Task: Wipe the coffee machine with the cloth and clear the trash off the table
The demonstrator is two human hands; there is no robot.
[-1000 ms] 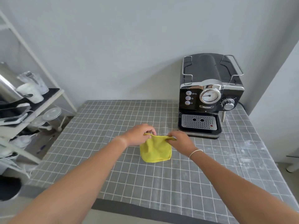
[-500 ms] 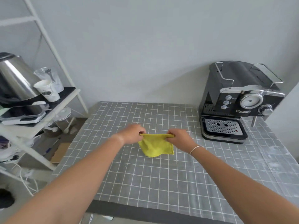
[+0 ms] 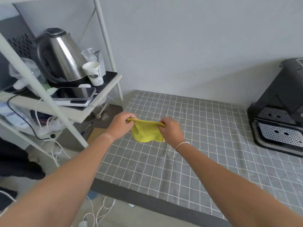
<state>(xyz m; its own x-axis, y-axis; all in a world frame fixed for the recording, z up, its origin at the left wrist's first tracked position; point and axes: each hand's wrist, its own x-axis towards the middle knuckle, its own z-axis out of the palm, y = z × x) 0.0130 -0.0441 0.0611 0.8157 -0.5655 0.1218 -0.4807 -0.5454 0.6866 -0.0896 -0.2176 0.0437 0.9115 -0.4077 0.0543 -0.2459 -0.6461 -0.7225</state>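
Observation:
A small yellow cloth (image 3: pixel 146 132) hangs between my two hands above the left part of the table (image 3: pixel 205 145), which has a grey checked cover. My left hand (image 3: pixel 120 126) pinches its left top corner and my right hand (image 3: pixel 171 131) pinches its right top corner. The cloth's lower edge droops toward the table top. The black coffee machine (image 3: pixel 278 115) stands at the far right of the table, cut off by the frame edge, with its perforated drip tray facing me. No trash shows on the visible part of the table.
A white shelf rack (image 3: pixel 65 110) stands left of the table with a steel kettle (image 3: pixel 60 54), a paper cup (image 3: pixel 94 73), a phone (image 3: pixel 73 94) and cables. On the floor lie a notebook (image 3: pixel 95 134) and white cords. A grey wall runs behind.
My view has swung left, so the coffee machine slid to the right edge and the rack came into view. Both hands have lifted the cloth off the table and carried it leftward.

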